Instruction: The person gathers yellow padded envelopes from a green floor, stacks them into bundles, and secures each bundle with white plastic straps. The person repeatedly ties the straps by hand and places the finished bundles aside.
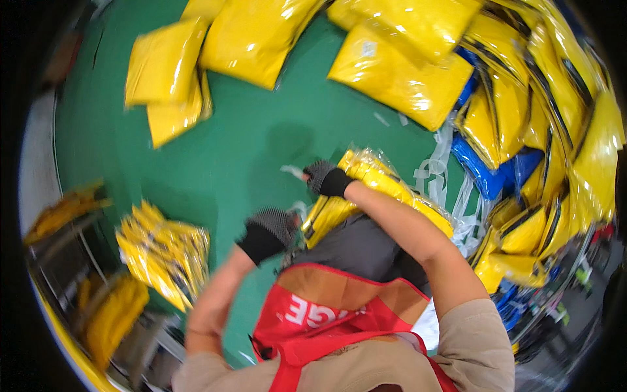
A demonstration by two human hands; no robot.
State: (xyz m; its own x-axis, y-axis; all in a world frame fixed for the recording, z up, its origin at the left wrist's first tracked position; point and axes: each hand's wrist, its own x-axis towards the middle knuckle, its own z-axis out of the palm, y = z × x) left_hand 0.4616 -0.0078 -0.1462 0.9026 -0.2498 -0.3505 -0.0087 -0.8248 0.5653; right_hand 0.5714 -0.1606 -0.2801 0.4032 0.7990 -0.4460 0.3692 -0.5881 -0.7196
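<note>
A crinkled pile of yellow bags (pixel 164 251) lies at left. The gloved left hand (pixel 269 230) and right hand (pixel 324 178) are closed on a clear-wrapped yellow package (pixel 366 196) held at the lap. Bare green floor (pixel 235 150) is seen beyond, edged by flat yellow packets (pixel 392 72).

Bright overhead light glares off yellow plastic bags (pixel 398 72); motion blur throughout, fisheye edges bend darkly

Surface: green desk (pixel 235 150).
On it, far side: flat yellow bags (pixel 163 62), shiny.
Right side: heap of yellow and blue bags (pixel 535 130).
Near heap: white straps (pixel 434 171).
</note>
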